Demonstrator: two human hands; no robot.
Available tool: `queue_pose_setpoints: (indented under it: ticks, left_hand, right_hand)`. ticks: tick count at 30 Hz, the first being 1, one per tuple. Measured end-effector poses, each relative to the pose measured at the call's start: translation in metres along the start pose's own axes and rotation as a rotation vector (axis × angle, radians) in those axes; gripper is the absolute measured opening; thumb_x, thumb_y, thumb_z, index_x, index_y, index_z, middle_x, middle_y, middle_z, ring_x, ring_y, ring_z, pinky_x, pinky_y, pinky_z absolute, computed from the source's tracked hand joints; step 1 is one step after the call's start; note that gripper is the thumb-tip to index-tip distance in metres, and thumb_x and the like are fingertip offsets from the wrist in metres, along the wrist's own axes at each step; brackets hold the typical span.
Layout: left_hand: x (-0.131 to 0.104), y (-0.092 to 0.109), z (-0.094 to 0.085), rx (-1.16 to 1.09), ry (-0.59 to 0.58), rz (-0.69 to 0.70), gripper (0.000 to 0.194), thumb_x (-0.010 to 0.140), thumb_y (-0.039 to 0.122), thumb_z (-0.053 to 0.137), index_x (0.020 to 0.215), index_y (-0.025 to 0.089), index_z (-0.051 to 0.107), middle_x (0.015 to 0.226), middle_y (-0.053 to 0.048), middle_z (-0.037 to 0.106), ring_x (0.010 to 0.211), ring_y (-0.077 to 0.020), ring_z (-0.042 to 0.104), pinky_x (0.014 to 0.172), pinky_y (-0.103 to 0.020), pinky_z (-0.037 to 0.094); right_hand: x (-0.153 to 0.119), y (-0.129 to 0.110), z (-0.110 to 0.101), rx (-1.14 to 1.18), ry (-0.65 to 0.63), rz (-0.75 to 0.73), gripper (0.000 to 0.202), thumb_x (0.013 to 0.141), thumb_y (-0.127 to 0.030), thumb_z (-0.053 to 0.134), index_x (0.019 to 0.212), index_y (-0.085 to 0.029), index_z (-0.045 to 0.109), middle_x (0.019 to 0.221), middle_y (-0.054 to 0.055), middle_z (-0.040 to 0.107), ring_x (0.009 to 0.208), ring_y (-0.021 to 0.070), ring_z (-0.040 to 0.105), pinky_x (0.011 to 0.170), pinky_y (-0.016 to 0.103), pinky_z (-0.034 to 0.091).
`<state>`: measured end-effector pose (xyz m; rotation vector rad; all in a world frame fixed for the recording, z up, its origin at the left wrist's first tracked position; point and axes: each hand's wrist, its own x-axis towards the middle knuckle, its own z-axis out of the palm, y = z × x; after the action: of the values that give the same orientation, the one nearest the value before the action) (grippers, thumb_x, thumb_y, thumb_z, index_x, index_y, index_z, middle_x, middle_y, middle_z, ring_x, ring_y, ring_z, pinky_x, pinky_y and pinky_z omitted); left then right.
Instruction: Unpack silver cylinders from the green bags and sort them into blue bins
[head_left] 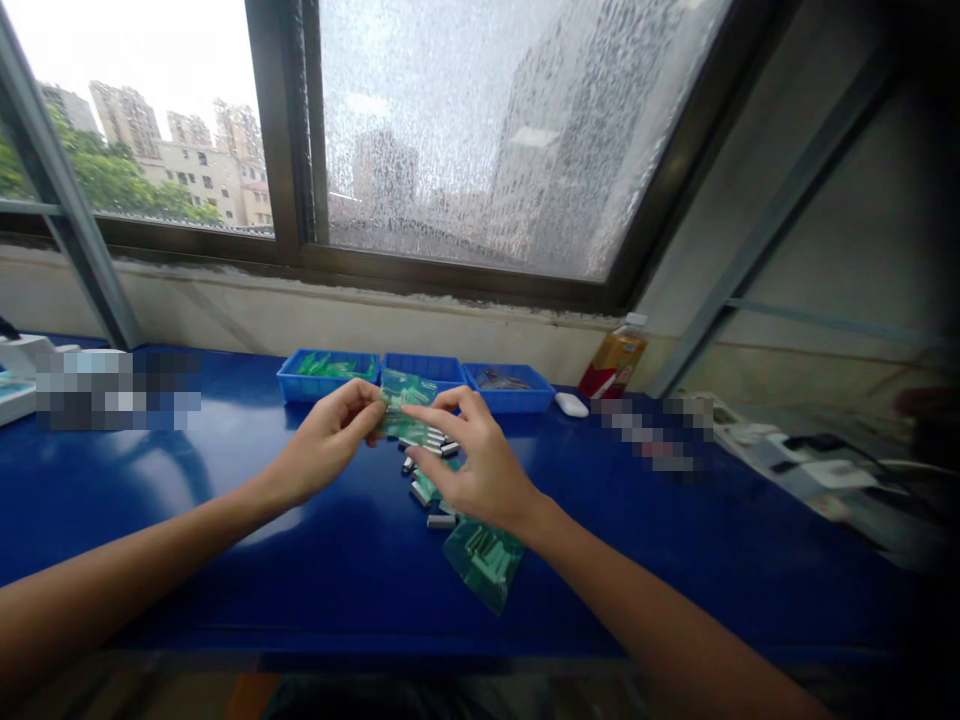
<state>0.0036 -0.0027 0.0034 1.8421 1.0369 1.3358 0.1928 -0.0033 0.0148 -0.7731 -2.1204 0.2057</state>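
A small see-through green plastic bag with pale parts in it is held up over the table. Its left edge is pinched between the thumb and fingers of my left hand. My right hand reaches in from the right, index finger against the front of the bag and thumb spread away below. Under the hands lie several small silver-and-black metal parts, partly hidden by my right hand. A second green bag with similar pale pieces lies on the table by my right wrist.
At the back stand a blue tray of green pieces, a middle blue tray and a blue tray of small metal parts. Right of them are a white rounded object and a bottle. A power strip lies far right.
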Motion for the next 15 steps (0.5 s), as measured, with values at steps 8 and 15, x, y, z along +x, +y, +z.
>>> queue_pose_setpoints:
  ticks: [8, 15]
  left_hand:
    - [-0.004, 0.0, -0.005, 0.644, -0.046, 0.598, 0.015, 0.086, 0.016, 0.044, 0.088, 0.019, 0.059, 0.087, -0.005, 0.059, 0.082, -0.0158, 0.05, 0.075, -0.03, 0.041]
    - [0.0, 0.01, 0.0, 0.094, -0.157, -0.152, 0.047, 0.089, 0.047, 0.029, 0.08, 0.013, 0.059, 0.078, -0.008, 0.062, 0.072, -0.0172, 0.057, 0.06, -0.029, 0.045]
  right_hand:
    - [0.005, 0.002, 0.006, 0.655, -0.087, 0.6, 0.04, 0.085, -0.047, 0.04, 0.068, -0.013, 0.055, 0.058, 0.001, 0.053, 0.051, 0.0098, 0.048, 0.045, 0.021, 0.033]
    - [-0.003, 0.008, 0.006, -0.028, -0.027, 0.001, 0.026, 0.087, -0.023, 0.042, 0.105, -0.019, 0.061, 0.087, 0.005, 0.059, 0.077, 0.014, 0.056, 0.07, 0.026, 0.045]
